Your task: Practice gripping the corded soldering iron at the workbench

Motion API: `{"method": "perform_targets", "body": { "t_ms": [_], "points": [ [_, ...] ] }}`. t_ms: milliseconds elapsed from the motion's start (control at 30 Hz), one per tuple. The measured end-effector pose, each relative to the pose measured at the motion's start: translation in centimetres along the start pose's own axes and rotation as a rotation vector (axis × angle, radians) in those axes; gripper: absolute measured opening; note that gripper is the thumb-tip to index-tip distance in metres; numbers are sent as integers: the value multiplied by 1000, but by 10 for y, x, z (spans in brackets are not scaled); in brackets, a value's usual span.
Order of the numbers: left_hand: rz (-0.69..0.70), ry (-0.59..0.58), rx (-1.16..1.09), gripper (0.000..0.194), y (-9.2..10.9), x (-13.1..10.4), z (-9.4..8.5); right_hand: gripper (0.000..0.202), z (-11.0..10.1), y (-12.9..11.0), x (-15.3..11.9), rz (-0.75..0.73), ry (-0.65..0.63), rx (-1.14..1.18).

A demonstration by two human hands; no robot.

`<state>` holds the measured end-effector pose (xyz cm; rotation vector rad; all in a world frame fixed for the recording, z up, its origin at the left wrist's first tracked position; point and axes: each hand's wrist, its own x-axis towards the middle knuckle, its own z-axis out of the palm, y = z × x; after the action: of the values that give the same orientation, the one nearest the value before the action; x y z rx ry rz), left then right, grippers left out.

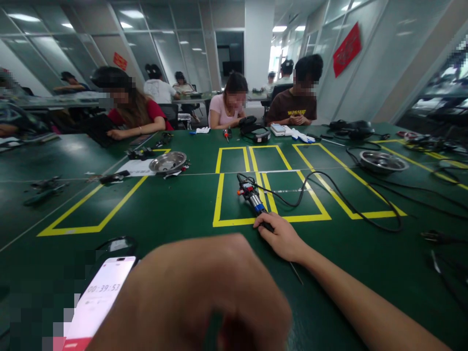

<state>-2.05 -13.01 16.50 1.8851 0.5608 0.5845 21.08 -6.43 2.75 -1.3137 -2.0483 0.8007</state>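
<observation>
My left hand (204,282) fills the lower foreground, blurred and close to the camera. Its fingers are curled; whatever they may hold is hidden. Farther forward, my right hand (280,236) is closed around the dark end of a corded device with a silver and blue barrel (255,199). Small red, orange and black parts show at the device's far end, over a yellow-taped rectangle. A thin metal rod (297,274) sticks out below my right wrist; what it belongs to is hidden.
A phone (100,297) showing a timer lies at the lower left. Metal bowls (168,163) (383,162) stand left and right. A black cable (329,178) loops across the green table (175,209). White gloves (302,135) lie at the far edge, where several people sit.
</observation>
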Motion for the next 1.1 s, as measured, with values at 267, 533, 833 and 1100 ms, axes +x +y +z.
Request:
{"method": "perform_targets", "body": {
  "t_ms": [267, 533, 833, 1100],
  "points": [
    [-307, 952, -180, 27, -134, 95, -32, 21, -2, -1, -5, -3, 10, 115],
    [-163, 816, -707, 38, -179, 97, -16, 41, -3, -16, -12, 19, 24, 196],
    [-170, 888, -783, 21, -185, 95, -24, 69, 9, -13, -11, 149, 97, 335],
    [-183, 879, -823, 19, -179, 91, -25, 50, 11, -13, -9, 289, 71, 472]
  ]
}}
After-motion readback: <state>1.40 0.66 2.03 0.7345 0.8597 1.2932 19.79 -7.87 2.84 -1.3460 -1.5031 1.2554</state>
